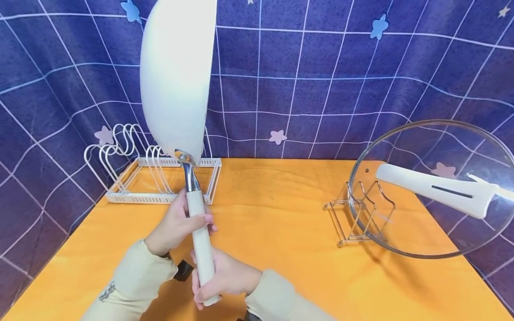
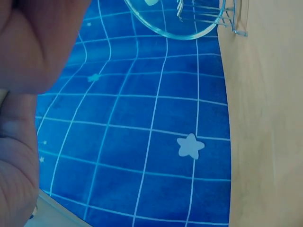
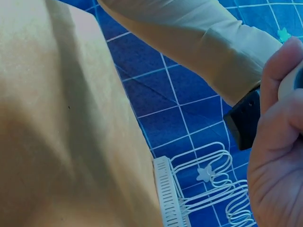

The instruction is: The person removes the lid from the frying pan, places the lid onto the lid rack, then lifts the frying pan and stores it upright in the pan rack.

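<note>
A white wok is raised on its side in the head view, its rounded outside facing left. Its long pale handle slants down toward me from a shiny metal neck. My left hand grips the handle just below that neck, thumb across the top. Lower down, my right hand grips the handle's end. Behind the wok stands a white wire rack, partly hidden by it. The left wrist view shows part of my left hand at its edge; curled fingers of the right hand show in the right wrist view.
A large glass lid with a white handle leans in a small metal rack on the right. The orange tabletop ends at a blue checked curtain with star shapes. A black wrist device sits at the left sleeve.
</note>
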Available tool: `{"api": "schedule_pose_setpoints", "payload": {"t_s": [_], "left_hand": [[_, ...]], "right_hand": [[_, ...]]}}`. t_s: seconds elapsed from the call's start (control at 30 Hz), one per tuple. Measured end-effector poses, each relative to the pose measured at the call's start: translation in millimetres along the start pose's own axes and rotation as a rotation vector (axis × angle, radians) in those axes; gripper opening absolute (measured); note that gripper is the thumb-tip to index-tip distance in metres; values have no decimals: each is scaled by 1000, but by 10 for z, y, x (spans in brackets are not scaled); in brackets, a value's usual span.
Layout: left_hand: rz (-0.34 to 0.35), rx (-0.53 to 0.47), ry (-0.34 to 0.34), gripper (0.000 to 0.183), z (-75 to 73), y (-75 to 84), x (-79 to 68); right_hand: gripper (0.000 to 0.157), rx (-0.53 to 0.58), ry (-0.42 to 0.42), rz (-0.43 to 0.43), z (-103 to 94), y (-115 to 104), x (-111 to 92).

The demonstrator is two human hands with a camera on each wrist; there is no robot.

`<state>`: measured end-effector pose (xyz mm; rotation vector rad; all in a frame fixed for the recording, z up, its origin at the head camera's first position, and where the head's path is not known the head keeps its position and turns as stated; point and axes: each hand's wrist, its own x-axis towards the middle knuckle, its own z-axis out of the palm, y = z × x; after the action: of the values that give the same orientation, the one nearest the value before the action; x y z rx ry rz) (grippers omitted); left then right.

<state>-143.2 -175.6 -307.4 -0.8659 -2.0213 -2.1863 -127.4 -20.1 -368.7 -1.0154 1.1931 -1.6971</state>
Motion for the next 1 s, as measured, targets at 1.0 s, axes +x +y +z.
{"api": "schedule_pose_setpoints", "payload": {"t_s": [1.0], "left_hand": [[5,-51,125,29,-229,14,40]], "right_hand": [[46,148,-61,47,-86,-46,295]]}}
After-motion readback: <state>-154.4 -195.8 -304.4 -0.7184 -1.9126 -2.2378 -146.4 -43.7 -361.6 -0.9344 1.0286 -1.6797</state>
